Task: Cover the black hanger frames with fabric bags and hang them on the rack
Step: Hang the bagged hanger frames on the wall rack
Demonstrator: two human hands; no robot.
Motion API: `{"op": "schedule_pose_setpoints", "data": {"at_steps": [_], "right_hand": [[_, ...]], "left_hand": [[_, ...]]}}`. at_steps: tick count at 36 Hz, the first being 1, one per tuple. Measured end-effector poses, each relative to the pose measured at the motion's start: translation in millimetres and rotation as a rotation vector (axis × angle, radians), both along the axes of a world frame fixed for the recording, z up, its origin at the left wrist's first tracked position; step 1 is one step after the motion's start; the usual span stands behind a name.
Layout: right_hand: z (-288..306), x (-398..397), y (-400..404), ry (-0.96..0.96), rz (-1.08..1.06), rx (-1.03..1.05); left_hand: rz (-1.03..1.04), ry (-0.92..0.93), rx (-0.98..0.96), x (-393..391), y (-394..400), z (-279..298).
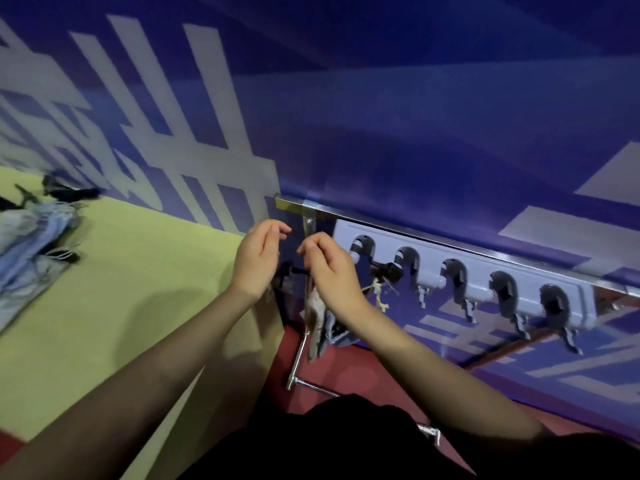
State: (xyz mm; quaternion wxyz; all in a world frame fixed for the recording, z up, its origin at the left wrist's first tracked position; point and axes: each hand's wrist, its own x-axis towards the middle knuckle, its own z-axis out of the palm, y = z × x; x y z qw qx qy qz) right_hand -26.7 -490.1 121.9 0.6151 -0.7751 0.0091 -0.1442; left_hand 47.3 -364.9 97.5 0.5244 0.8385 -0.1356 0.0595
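Black hanger frame (pixel 384 271) clipped in leftmost slot of grey holder rack (pixel 464 268), fabric bag (pixel 317 313) drooping below, contents hidden. Right hand (pixel 329 268) pinches near frame's drawstring, fingers curled; exact hold blurred. Left hand (pixel 258 258) alongside, fingers curled, grip unclear. More fabric bags (pixel 31 244) heaped on yellow-green table (pixel 138 289), far left.
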Motion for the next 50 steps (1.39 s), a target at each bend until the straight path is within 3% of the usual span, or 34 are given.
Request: {"op": "schedule_pose_setpoints", "data": {"at_steps": [9, 19, 25, 36, 50], "right_hand": [[0.1, 65.5, 104.2, 0.220, 0.231, 0.122], [11.2, 148.9, 279.4, 0.334, 0.547, -0.061], [-14.2, 192.3, 384.8, 0.477, 0.615, -0.164], [-45.0, 265.6, 528.9, 0.838, 0.387, 0.117], [-93.8, 346.6, 591.3, 0.987, 0.129, 0.228]], "left_hand": [[0.352, 0.188, -0.066, 8.2, 129.6, 6.3], [0.659, 0.367, -0.052, 16.0, 337.6, 11.5], [0.679, 0.492, -0.015, 48.1, 457.4, 6.9], [0.705, 0.606, 0.199, 138.2, 605.1, -8.9], [0.502, 0.725, 0.191, 221.7, 647.7, -84.2]]}}
